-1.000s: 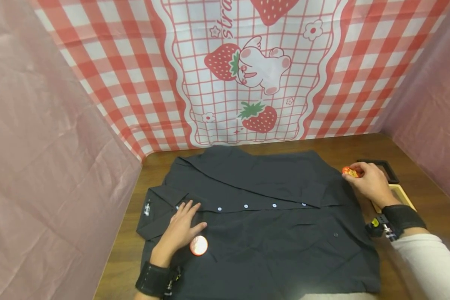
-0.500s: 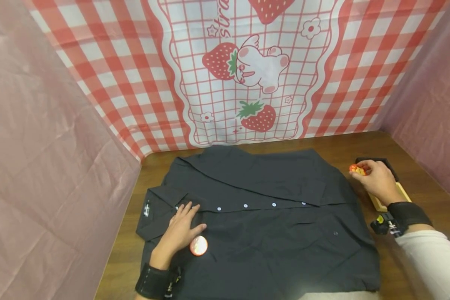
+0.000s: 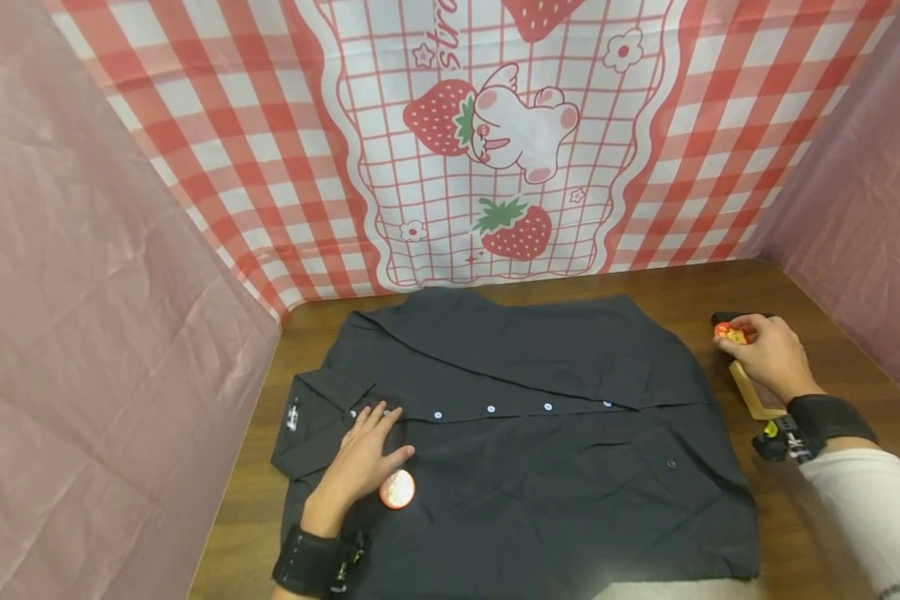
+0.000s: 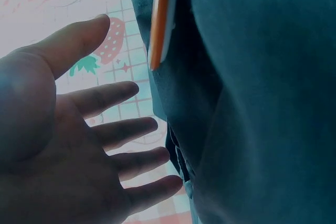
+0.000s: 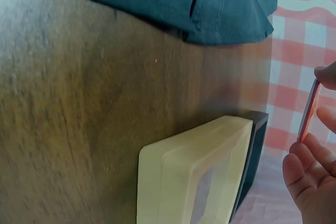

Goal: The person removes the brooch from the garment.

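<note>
A dark button-up shirt (image 3: 510,492) lies spread on the table, its collar toward the left. My left hand (image 3: 362,454) rests on it near the collar, fingers extended. Just beside the left thumb, a round badge (image 3: 398,490) with a pale, shiny face and an orange-red rim lies on the shirt. Off the shirt's right side, my right hand (image 3: 776,352) pinches a second round badge (image 3: 730,332), red and yellow, between thumb and fingers. The right wrist view shows this badge (image 5: 308,109) edge-on, raised off the table.
A pale yellow open tray (image 5: 181,156) and a black tray (image 5: 258,129) stand on the wooden table (image 3: 795,500), right of the shirt. In the head view the right hand partly covers both. Checked strawberry cloth (image 3: 270,167) hangs behind; pink cloth (image 3: 120,333) borders the sides.
My right hand has moved to the right with the badge, away from the shirt's edge and over the trays. My left hand and the badge beside it have stayed in place.
</note>
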Demonstrator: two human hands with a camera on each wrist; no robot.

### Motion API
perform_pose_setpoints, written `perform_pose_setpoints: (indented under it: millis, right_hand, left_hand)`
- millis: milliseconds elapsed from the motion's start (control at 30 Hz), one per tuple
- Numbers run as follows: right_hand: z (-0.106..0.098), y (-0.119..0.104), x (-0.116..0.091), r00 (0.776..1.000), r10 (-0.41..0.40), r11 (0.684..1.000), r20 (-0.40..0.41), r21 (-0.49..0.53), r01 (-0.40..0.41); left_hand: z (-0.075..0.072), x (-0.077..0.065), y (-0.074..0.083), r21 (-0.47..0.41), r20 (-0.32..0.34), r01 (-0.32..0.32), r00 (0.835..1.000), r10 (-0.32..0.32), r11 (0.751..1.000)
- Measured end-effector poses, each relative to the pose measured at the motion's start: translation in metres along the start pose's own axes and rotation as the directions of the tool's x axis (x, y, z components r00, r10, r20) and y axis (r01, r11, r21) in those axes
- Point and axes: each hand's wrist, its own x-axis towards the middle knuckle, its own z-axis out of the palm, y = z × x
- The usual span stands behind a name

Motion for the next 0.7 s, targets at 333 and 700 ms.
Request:
perform_pose_setpoints:
  millis: [333, 700]
  right_hand:
    - [-0.002, 0.014, 0.004, 1.0, 0.03, 0.999, -0.006, -0.021, -0.03]
    - [-0.006, 0.027, 0.011, 0.998, 0.056, 0.997, 0.014, -0.052, -0.056]
  left_hand:
    - [-0.002, -0.001, 0.0, 0.007, 0.014, 0.009, 1.0, -0.009, 1.0]
    - [-0.005, 0.001, -0.002, 0.0, 0.019, 0.031, 0.999, -0.031, 1.0]
